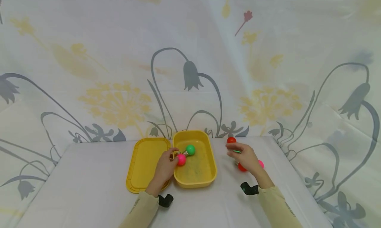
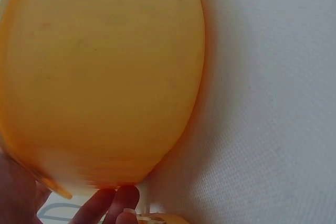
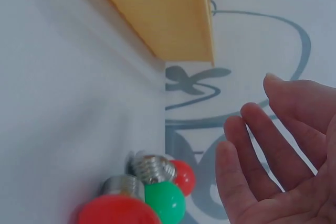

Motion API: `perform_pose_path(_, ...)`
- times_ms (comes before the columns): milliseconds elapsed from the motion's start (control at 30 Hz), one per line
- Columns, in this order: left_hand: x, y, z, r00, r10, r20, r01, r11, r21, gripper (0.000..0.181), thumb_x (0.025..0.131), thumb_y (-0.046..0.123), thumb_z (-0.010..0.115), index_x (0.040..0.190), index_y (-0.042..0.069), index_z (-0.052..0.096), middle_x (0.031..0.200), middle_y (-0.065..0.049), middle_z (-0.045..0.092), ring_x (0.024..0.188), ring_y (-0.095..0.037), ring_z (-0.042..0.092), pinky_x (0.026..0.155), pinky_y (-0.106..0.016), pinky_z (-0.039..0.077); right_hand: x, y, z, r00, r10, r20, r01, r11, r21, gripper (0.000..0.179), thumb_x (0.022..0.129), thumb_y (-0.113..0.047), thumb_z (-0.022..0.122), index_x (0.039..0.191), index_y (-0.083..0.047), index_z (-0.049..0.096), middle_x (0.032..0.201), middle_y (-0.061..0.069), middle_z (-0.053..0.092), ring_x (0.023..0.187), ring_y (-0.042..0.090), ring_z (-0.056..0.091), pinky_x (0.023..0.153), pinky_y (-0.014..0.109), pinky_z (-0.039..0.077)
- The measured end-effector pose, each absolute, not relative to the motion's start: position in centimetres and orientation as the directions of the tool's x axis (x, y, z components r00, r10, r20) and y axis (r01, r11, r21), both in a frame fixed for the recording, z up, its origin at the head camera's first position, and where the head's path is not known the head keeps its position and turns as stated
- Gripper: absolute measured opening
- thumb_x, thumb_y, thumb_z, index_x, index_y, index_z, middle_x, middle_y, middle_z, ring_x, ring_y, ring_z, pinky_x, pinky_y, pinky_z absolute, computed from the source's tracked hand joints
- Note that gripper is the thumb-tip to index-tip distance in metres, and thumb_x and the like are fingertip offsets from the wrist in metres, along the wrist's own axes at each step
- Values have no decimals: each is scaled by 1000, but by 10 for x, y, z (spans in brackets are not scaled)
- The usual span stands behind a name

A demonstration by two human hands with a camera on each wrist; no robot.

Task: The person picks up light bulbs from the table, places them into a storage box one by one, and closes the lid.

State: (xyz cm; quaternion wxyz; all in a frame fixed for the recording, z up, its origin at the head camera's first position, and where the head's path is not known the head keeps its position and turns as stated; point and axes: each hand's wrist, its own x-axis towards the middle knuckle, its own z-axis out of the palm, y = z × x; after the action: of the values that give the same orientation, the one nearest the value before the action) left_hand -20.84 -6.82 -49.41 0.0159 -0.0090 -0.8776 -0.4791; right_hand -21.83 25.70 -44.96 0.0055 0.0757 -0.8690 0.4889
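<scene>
I can read no text, label, brand or number in any view; small dark marks on both sleeves are too blurred for me to make out.

place: staged recording setup | floral sheet backdrop (image 1: 190,56) | white table (image 1: 89,181)

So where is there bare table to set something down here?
Bare table lies left of the yellow lid, and along the near edge between the sleeves. It is crowded right of the yellow box, where bulbs cluster under the right hand.
</scene>
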Motion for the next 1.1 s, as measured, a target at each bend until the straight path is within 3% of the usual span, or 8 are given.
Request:
perform_pose_path(433, -210, -66, -493, -1000, -10, 24, 15, 542, 840, 31, 95, 16, 61, 126, 16, 62, 99, -9, 53, 87, -24, 52, 73, -36, 45, -198, 283, -454, -993, -98, 72, -112, 518, -848, 38, 92, -11, 70, 127, 2, 64, 126, 20, 64, 118, 38, 60, 90, 35, 53)
perform_pose_path(833, -209, -67, -495, -1000, -15, 14, 4, 548, 836, 31, 96, 18, 61, 127, 18, 62, 99, -8, 52, 86, -24, 51, 72, -35, 45, -188, 300, -463, -998, -59, 33, -60, 533, -844, 39, 93, -13, 69, 129, 1, 62, 128, 21, 62, 119, 39, 58, 82, 22, 52)
perform_pose_path(1100, -210, -67, -497, -1000, -16, 16, 5, 548, 837, 30, 96, 18, 61, 127, 18, 62, 98, -7, 52, 86, -23, 51, 71, -33, 44, -185, 304, -466, -997, -69, 44, -76, 576, -814, 41, 93, -15, 71, 129, 2, 62, 127, 21, 63, 119, 38, 56, 82, 21, 51)
